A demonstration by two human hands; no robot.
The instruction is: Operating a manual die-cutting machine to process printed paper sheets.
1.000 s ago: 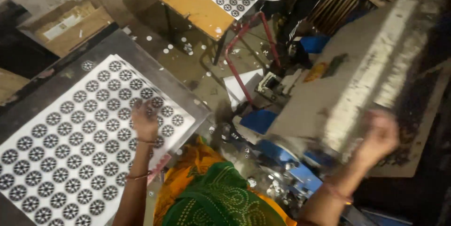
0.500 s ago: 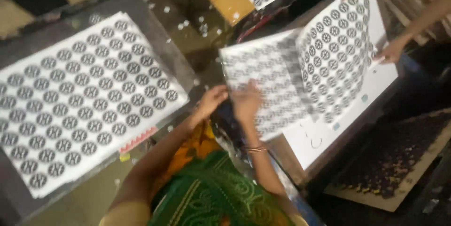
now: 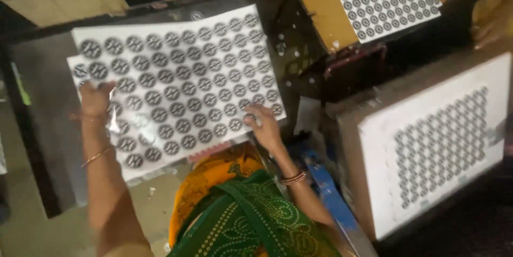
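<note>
Light warm and yellowish, uneven across my view. Brightest on the white printed sheet (image 3: 176, 80) I hold and on the perforated white board (image 3: 438, 145) to the right; both nearly wash out. Glare streak on the sheet's glossy surface beside my left hand (image 3: 95, 99). Far left corner and the gap between the sheet and the white board fall into deep shadow, detail lost. Near right edge almost black. Whole frame soft with motion blur: the round marks on the sheet smear slightly, my right hand (image 3: 264, 126) has fuzzy outlines. Green patterned cloth (image 3: 251, 219) near me is dim, grainy
</note>
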